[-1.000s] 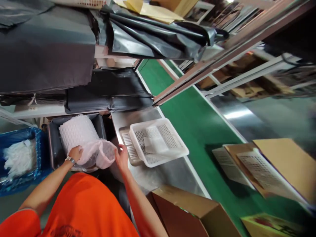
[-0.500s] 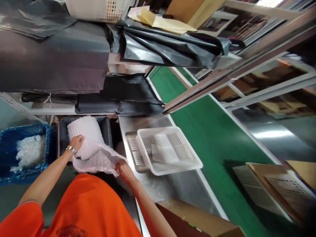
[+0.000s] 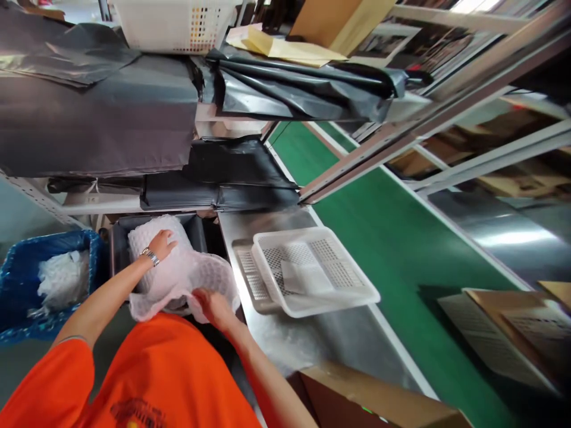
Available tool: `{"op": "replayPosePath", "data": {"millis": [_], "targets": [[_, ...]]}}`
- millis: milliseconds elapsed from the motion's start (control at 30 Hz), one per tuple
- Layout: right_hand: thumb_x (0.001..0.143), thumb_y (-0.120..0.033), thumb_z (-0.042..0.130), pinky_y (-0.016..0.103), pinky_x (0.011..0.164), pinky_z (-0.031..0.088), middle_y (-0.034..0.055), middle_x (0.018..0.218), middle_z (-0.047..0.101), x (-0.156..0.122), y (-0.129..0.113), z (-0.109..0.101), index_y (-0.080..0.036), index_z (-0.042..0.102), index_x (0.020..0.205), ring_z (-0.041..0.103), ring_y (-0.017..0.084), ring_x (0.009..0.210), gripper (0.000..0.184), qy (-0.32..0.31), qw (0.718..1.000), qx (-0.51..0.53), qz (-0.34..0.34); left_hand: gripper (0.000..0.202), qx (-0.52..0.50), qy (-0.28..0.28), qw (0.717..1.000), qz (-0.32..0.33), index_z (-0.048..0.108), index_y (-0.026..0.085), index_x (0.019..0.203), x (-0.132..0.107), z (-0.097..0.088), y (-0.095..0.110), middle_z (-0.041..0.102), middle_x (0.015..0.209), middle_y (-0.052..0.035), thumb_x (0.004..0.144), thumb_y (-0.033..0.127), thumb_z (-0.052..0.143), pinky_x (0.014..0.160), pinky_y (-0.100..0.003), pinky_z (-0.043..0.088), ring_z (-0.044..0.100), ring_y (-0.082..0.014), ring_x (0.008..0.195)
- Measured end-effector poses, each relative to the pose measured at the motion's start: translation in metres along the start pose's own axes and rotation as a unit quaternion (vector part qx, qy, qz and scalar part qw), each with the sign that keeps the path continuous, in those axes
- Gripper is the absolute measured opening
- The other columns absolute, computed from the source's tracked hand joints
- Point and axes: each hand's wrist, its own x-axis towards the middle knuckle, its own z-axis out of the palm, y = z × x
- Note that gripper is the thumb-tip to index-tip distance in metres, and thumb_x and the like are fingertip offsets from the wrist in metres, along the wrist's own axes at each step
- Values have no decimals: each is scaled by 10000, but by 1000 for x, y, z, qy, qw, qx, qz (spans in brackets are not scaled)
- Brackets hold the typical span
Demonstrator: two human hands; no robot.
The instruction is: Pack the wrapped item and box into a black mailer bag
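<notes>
A roll of white bubble wrap (image 3: 151, 241) stands in a dark bin (image 3: 198, 229) at my lower left. My left hand (image 3: 163, 244), with a metal watch on the wrist, lies on top of the roll, fingers curled on it. A loose sheet of bubble wrap (image 3: 209, 279) hangs off the roll toward me. My right hand (image 3: 213, 306) is closed on the sheet's lower edge. My orange shirt fills the bottom of the view.
A white perforated basket (image 3: 312, 273) holding a white sheet sits on a steel table (image 3: 312, 339) beside a green conveyor belt (image 3: 401, 238). A blue bin (image 3: 27, 261) of white material stands left. Grey plastic bags (image 3: 98, 113) lie on shelves above. A cardboard box (image 3: 379, 398) is near.
My left hand has slid up onto the top of the roll. My right hand has pulled the loose sheet down and toward me. The view has shifted slightly.
</notes>
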Motion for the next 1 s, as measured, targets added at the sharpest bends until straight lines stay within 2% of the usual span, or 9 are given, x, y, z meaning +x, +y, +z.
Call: {"op": "replayPosePath", "data": {"millis": [100, 233, 367, 500, 600, 733, 800, 900, 1000], "targets": [[1018, -483, 548, 426, 827, 555, 91, 841, 761, 21, 0, -16, -228, 760, 941, 707, 276, 794, 340, 62, 995, 60, 40, 520, -6, 67, 998, 1, 608, 112, 1364, -30, -7, -7, 627, 1454, -256, 923, 326, 781, 1240, -524, 480, 590, -373, 1438], [1009, -573, 518, 374, 745, 502, 20, 733, 666, 56, -14, -44, -246, 675, 889, 606, 217, 679, 381, 85, 990, 105, 29, 630, -27, 118, 985, 124, 501, 173, 1540, -80, -32, -2, 517, 1645, -232, 1006, 463, 669, 1376, -594, 326, 411, -371, 1630], [935, -661, 609, 302, 648, 403, -24, 690, 575, 89, -40, -65, -241, 698, 881, 470, 169, 645, 433, 53, 984, 169, 16, 875, -6, -13, 987, 162, 559, 181, 1569, -98, -54, -3, 643, 1564, -204, 829, 522, 877, 1333, -571, 412, 547, -403, 1533], [820, -632, 715, 276, 610, 355, -23, 685, 585, 114, -49, -81, -226, 713, 827, 446, 149, 636, 406, 42, 969, 244, 27, 441, -6, -115, 993, 29, 762, 192, 1323, -92, -79, -35, 816, 1105, -99, 899, 308, 797, 1139, -466, 583, 773, -296, 1135], [764, -614, 722, 268, 576, 330, -27, 634, 546, 130, -52, -87, -215, 685, 778, 417, 138, 602, 401, 62, 962, 263, 30, 654, -6, -52, 998, -21, 688, 137, 1439, -96, -97, -57, 751, 1315, -172, 837, 324, 862, 1177, -487, 563, 734, -320, 1230], [796, -626, 726, 257, 561, 332, -27, 636, 551, 145, -77, -72, -202, 716, 806, 422, 129, 588, 425, -23, 969, 245, 2, 1073, -39, 56, 996, 57, 498, 164, 1631, -101, -94, -46, 515, 1683, -227, 719, 472, 972, 1344, -545, 401, 503, -381, 1566], [837, -632, 731, 253, 591, 373, -30, 693, 586, 149, -92, -63, -201, 754, 905, 459, 129, 617, 437, -73, 968, 240, -27, 982, -54, 41, 994, 91, 543, 186, 1600, -94, -86, -32, 621, 1598, -194, 757, 496, 940, 1314, -532, 429, 577, -360, 1494], [811, -627, 800, 260, 669, 433, -44, 774, 609, 152, -98, -67, -222, 766, 1080, 518, 144, 704, 487, -100, 975, 189, -66, 350, -53, -47, 996, 51, 795, 202, 1186, -77, -80, -22, 827, 1074, -89, 950, 450, 724, 1030, -397, 568, 752, -260, 1027], [709, -642, 888, 260, 615, 380, -51, 681, 547, 146, -78, -92, -210, 737, 839, 455, 142, 665, 475, -118, 987, 95, -53, 346, -43, -67, 997, 9, 763, 202, 832, -62, -89, -32, 749, 766, -33, 1006, 448, 593, 759, -302, 489, 661, -192, 758]]}}
